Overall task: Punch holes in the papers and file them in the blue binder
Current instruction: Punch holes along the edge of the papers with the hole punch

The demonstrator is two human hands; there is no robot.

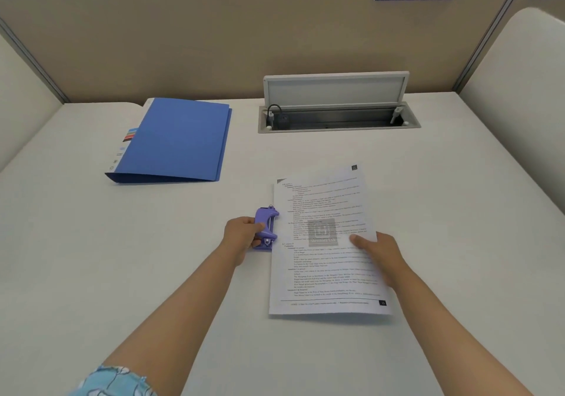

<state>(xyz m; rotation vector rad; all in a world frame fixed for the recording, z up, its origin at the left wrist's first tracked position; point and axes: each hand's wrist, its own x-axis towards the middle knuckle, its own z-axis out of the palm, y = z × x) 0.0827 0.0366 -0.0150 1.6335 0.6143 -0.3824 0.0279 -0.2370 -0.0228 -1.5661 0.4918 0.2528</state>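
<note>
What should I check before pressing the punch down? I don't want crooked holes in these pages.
1. Left hand grips the purple hole punch: ok.
2. Right hand holds the papers, thumb on top: ok.
3. Left edge of the papers meets the punch: ok; fully seated in the slot: cannot tell.
4. Sheets squared into one stack: cannot tell.
5. Punch sits flat on the desk: cannot tell.
6. Blue binder open for filing: not ok, it lies closed.

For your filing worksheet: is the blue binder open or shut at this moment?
Shut. The blue binder lies flat on the desk, cover down, no rings or inside pages showing, apart from both hands.
</note>
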